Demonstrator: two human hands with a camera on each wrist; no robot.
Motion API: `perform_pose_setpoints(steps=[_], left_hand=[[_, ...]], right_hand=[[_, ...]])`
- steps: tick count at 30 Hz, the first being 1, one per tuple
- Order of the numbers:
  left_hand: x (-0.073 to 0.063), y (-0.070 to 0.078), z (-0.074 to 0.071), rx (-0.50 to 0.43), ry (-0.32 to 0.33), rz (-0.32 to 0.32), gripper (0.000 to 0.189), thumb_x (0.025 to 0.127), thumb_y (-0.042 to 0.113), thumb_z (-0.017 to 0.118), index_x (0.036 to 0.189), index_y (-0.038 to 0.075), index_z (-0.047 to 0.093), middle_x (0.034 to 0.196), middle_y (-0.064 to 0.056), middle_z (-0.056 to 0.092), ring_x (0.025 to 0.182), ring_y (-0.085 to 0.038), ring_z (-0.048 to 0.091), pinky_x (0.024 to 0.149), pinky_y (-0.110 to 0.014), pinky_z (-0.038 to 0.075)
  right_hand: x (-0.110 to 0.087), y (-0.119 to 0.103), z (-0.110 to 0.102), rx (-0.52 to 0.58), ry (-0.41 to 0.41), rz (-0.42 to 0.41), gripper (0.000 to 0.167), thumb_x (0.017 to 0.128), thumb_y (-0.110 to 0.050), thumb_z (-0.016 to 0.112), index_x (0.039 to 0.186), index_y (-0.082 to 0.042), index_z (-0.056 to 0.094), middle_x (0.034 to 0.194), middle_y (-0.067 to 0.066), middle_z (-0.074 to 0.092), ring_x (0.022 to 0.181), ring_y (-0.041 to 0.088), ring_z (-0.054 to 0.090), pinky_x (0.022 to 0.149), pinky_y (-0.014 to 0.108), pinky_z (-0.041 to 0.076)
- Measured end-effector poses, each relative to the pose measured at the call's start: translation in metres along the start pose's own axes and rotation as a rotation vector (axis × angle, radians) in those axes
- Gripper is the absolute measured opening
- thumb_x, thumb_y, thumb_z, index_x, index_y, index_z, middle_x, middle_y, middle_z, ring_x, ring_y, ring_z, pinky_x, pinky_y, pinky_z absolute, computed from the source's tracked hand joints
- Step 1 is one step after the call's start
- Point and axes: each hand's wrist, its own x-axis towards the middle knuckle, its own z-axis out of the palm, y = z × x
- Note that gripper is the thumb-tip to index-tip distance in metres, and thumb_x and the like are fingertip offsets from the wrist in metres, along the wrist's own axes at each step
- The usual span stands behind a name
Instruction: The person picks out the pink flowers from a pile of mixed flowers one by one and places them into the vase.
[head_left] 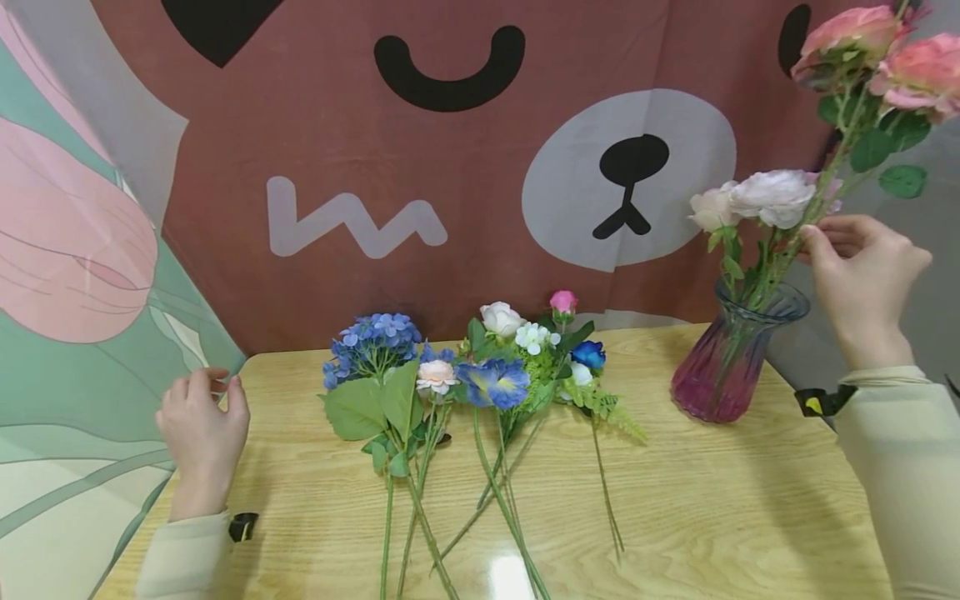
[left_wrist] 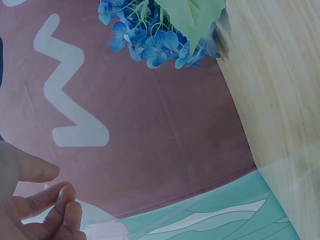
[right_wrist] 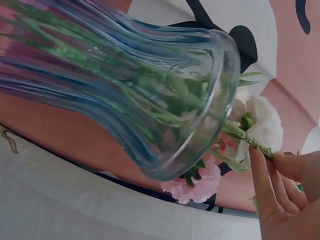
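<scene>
My right hand pinches the green stem of a tall spray of coral-pink roses just above the vase mouth. That stem runs down into a glass vase, blue at the rim and magenta below. White roses also stand in the vase, and a pink carnation shows beside its rim in the right wrist view. Over the table's left side, my left hand is raised with loosely bent fingers and holds nothing. Nearest to it lies a blue hydrangea with broad green leaves.
Several loose flowers lie mid-table: a peach flower, a blue iris, a white rose, a pink rosebud and a blue rose. Their stems point toward the front of the wooden table. A bear-print cloth hangs behind.
</scene>
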Motion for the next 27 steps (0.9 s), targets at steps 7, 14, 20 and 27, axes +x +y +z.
perform_pose_setpoints(steps=[7, 14, 20, 27], left_hand=[[0.0, 0.002, -0.001, 0.003, -0.004, -0.004, 0.017, 0.089, 0.009, 0.058, 0.093, -0.008, 0.062, 0.084, -0.026, 0.059, 0.081, -0.043, 0.049, 0.068, -0.052, 0.028], [0.0, 0.002, -0.002, -0.003, -0.004, 0.001, 0.018, 0.09, 0.009, 0.058, 0.093, -0.008, 0.062, 0.084, -0.026, 0.059, 0.079, -0.042, 0.049, 0.067, -0.051, 0.028], [0.0, 0.002, -0.002, 0.002, -0.002, -0.001, 0.019, 0.09, 0.01, 0.057, 0.093, -0.008, 0.062, 0.084, -0.026, 0.059, 0.08, -0.042, 0.05, 0.068, -0.051, 0.029], [0.0, 0.002, -0.002, 0.004, -0.002, 0.001, 0.019, 0.09, 0.011, 0.057, 0.092, -0.007, 0.062, 0.083, -0.026, 0.059, 0.079, -0.042, 0.05, 0.068, -0.051, 0.029]], right_hand=[[0.002, 0.003, 0.001, 0.074, 0.002, 0.025, 0.028, 0.091, -0.025, 0.061, 0.111, -0.006, 0.066, 0.072, -0.04, 0.048, 0.06, -0.026, 0.049, 0.058, -0.002, 0.038], [0.005, 0.006, 0.002, 0.027, 0.0, 0.012, 0.032, 0.091, -0.027, 0.061, 0.114, -0.005, 0.066, 0.08, -0.036, 0.058, 0.059, -0.028, 0.046, 0.066, -0.003, 0.035], [0.007, 0.01, 0.001, -0.011, -0.008, 0.079, 0.036, 0.092, -0.031, 0.059, 0.119, -0.009, 0.064, 0.096, -0.027, 0.065, 0.059, -0.029, 0.044, 0.082, 0.0, 0.032], [0.008, 0.017, -0.001, -0.05, 0.002, 0.115, 0.037, 0.091, -0.032, 0.059, 0.121, -0.011, 0.064, 0.077, -0.043, 0.05, 0.058, -0.029, 0.042, 0.075, -0.001, 0.036]])
